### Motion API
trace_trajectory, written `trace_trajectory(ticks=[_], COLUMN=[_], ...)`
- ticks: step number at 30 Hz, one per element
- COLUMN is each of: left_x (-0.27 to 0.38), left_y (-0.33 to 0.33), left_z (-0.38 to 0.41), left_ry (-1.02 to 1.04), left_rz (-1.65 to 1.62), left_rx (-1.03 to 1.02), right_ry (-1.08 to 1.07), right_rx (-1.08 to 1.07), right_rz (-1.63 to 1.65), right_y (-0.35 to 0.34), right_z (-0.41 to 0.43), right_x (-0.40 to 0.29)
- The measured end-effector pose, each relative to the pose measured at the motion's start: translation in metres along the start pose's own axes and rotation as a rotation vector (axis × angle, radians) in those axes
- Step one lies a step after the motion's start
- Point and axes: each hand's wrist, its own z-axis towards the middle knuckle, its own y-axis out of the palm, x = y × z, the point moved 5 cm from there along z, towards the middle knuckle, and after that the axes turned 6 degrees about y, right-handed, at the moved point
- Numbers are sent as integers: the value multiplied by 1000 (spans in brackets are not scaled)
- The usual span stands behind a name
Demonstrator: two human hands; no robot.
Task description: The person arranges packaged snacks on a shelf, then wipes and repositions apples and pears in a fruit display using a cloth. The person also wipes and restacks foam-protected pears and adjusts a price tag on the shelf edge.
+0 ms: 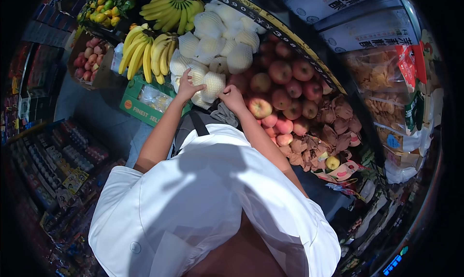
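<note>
A heap of pale fruits in white foam nets (209,46) lies before me on the fruit display. My left hand (188,87) is over the near edge of this heap, fingers spread and thumb reaching to a foam-netted fruit (213,85). On the right side of that same fruit is my right hand (233,97), with thumb and fingertips drawn together. Whether something thin is pinched there is too small to tell. Red apples (280,72) are piled just right of my right hand. A grey cloth (224,114) shows below it, near my waist.
Banana bunches (145,54) lie left of the netted fruits. Below them stands a green carton (139,104). A cardboard box of reddish fruit (90,61) is farther left. Brown-paper-wrapped fruits (335,122) are at right. A yellow-black price strip (279,30) edges the display's back.
</note>
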Motion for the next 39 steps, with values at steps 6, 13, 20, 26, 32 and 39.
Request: trace_trajectory(ticks=[6, 13, 20, 26, 32, 39], left_x=[-64, -30, -11, -55, -80, -73], left_y=[-7, 16, 21, 23, 17, 23], left_z=[22, 47, 45, 61, 60, 61], left_ry=[-508, -636, -591, -494, -597, -457], left_rz=[-492, 60, 171, 14, -633, -307], left_rx=[22, 107, 92, 155, 239, 20], right_ry=[-10, -90, -8, -8, -4, -25], right_rx=[-183, -39, -113, -115, -126, -119], right_rz=[-64, -255, -293, -315, -339, -350], right_y=[-5, -8, -12, -14, -15, -13], right_z=[-9, -16, -13, -9, -11, -12], right_x=[-51, -62, -55, -55, -57, -59])
